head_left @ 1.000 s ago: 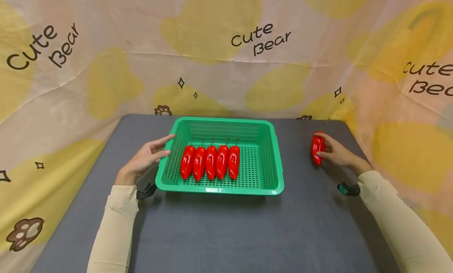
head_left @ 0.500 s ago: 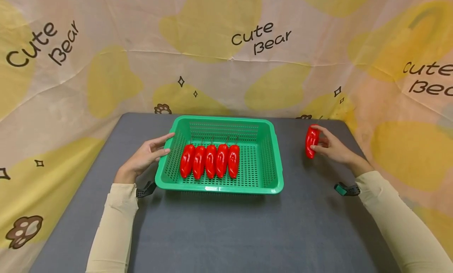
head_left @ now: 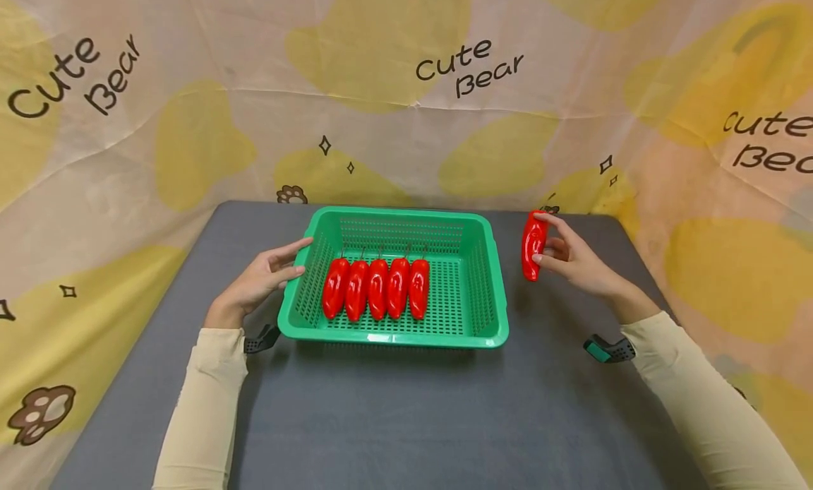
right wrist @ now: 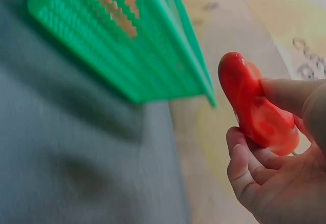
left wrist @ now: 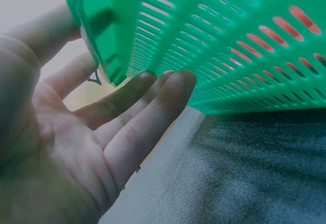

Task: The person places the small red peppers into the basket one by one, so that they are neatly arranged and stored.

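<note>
A green perforated basket [head_left: 394, 339] stands on the table. Several glossy red chili peppers [head_left: 377, 290], thin stems pointing away, lie side by side on its left and middle floor. My left hand [head_left: 257, 285] rests against the basket's left rim with thumb and index finger. Seen in the left wrist view, the other fingers [left wrist: 147, 124] stretch out loosely beside the outer wall. Right of the basket, my right hand [head_left: 574, 260] pinches another red chili pepper [head_left: 533, 246] between thumb and fingers. This pepper [right wrist: 249, 102] hangs above the table, apart from the basket in the right wrist view.
The dark grey table [head_left: 406, 412] reaches past the basket on both sides and in front. A patterned cloth [head_left: 381, 66] rises behind the table and along both sides. Each wrist carries a black strap mount [head_left: 610, 349].
My right hand has lifted its chili pepper off the table and carried it left, closer to the basket. The left hand, basket and peppers inside it stay in place.
</note>
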`<state>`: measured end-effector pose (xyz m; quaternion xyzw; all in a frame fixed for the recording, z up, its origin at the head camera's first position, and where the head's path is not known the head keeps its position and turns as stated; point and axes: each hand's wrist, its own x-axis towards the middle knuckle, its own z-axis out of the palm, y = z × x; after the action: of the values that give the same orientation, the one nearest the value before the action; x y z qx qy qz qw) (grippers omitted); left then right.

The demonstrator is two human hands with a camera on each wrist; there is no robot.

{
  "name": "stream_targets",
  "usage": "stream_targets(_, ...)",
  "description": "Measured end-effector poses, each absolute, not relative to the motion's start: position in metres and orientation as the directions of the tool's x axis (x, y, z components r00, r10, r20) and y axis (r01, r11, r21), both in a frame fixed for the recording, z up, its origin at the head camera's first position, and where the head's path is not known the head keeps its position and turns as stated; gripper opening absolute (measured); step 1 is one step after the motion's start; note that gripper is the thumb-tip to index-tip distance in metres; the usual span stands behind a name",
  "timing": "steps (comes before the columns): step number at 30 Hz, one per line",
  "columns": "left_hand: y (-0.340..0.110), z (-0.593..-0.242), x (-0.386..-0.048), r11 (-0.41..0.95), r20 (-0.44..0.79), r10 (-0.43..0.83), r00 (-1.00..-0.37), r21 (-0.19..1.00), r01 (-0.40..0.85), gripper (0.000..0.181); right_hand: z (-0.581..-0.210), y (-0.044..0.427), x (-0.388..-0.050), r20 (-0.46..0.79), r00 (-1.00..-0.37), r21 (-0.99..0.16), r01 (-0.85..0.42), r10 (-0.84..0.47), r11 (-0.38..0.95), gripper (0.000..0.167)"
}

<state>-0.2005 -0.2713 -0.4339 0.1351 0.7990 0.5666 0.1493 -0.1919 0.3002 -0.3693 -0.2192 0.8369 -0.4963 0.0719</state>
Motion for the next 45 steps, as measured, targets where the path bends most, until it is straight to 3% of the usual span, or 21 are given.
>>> stream_targets(4, -0.271, -0.436, -0.199, 0.323, -0.088, 0.394, -0.915, 0.945, 0.048, 0.063, -0.37, 0.285, -0.186, 0.047, -0.88, -0.901, -0.242, -0.473, 0.36, 0.074)
stream_targets(11, -0.271, -0.438, -0.199, 0.321, -0.071, 0.392, -0.917, 0.945, 0.064, 0.062, -0.368, 0.257, -0.179, -0.086, -0.874, -0.977, -0.021, -0.479, 0.213, 0.071)
stream_targets(20, -0.272, -0.437, -0.201, 0.331, -0.078, 0.392, -0.917, 0.942, 0.061, 0.062, -0.367, 0.218, -0.174, -0.205, -0.865, -0.971, 0.121, -0.457, 0.206, 0.069)
stream_targets(45, -0.272, -0.435, -0.202, 0.344, -0.094, 0.385, -0.918, 0.938, 0.049, 0.062, -0.398, 0.143, -0.171, -0.327, -0.864, -0.89, 0.145, -0.383, 0.432, 0.071)
